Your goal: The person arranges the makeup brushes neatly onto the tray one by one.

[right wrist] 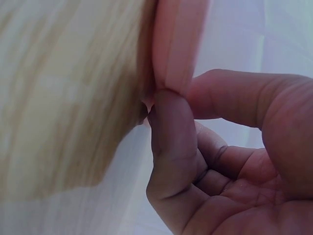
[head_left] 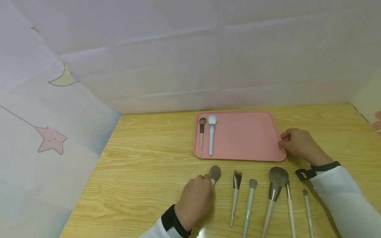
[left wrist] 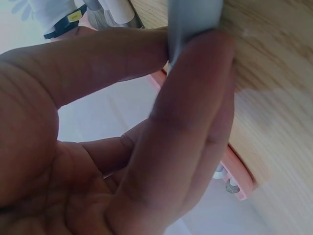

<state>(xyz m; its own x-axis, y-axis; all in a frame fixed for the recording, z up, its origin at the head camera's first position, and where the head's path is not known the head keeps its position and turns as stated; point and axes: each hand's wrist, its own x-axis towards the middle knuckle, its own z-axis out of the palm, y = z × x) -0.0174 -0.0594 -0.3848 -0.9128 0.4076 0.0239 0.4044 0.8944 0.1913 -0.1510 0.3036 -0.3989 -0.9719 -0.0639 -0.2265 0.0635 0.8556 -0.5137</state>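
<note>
My left hand pinches a makeup brush with a fluffy grey-brown head over the front of the table. In the left wrist view, thumb and fingers close around its pale handle. On the other side, my right hand grips the right rim of a pink tray. The right wrist view shows the tray's edge between thumb and curled index finger. At the tray's left end lie a small dark-ferruled brush and a white-headed brush, side by side, heads pointing away from me.
Right of my left hand, several brushes lie in a row: an angled flat brush, a short-headed one, a big fluffy one, two slim ones. Behind the wooden table hangs a pale cloth.
</note>
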